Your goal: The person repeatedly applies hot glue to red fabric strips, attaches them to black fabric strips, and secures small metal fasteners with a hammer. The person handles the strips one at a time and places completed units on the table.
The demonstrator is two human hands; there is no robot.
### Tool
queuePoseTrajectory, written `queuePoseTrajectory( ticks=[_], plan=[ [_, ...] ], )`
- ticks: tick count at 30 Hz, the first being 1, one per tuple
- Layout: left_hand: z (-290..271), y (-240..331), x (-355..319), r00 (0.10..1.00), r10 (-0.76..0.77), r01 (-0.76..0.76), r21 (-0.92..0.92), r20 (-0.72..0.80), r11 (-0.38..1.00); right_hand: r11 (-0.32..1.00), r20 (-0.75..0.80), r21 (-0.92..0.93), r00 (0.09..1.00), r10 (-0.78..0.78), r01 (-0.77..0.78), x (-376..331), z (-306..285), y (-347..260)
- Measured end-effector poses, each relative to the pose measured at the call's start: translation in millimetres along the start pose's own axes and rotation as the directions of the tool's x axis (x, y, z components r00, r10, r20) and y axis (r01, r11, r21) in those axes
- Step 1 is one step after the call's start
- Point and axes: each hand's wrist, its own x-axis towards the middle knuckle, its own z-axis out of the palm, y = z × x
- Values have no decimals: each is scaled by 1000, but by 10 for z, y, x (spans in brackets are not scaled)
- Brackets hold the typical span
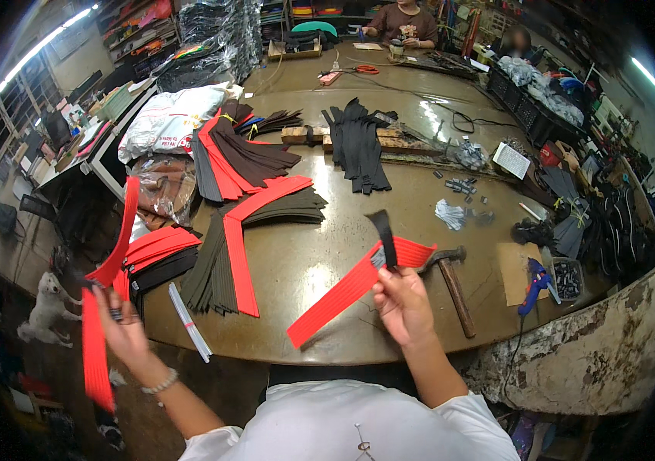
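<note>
My left hand point(124, 330), off the left side of the table, is closed on a long red strap point(97, 365) that stretches above and below the fingers. A dark band shows by those fingers. Over the front of the table, my right hand point(407, 309) pinches another red strap point(331, 301) with lengthwise ribs. A short black strap point(384, 234) with a grey piece on it crosses this one and stands up above the fingers. Beside the right hand lies a hammer point(454, 288) with a wooden handle. Nearest the left hand is a stack of red straps point(162, 246).
Dark green straps point(216, 269), brown straps point(254, 150) and black straps point(358, 146) lie in bundles. A blue glue gun point(533, 288) sits at the right edge, near grey pieces point(450, 213). A white dog point(49, 307) stands left of the table; people sit at the far end.
</note>
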Motion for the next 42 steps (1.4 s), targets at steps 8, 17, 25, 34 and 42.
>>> queuePoseTrajectory(
  ticks=[8,17,25,34,42],
  plan=[
    [963,-1532,-1731,672,-711,722,31,206,691,973,198,-97,954,225,-209,-187,463,640],
    [892,-1825,-1927,630,-706,677,216,323,703,1000,65,-25,998,11,-9,-107,105,817],
    [1076,-1053,-1871,-79,-832,68,835,549,545,940,-3,-169,953,-302,297,212,9,542],
    [1628,-1093,-1562,500,-306,-746,582,810,323,895,-28,-325,943,-332,305,71,36,603],
    [1916,-1197,-1733,381,-377,-901,431,844,53,921,-31,-290,959,-281,260,14,-36,489]
  ],
)
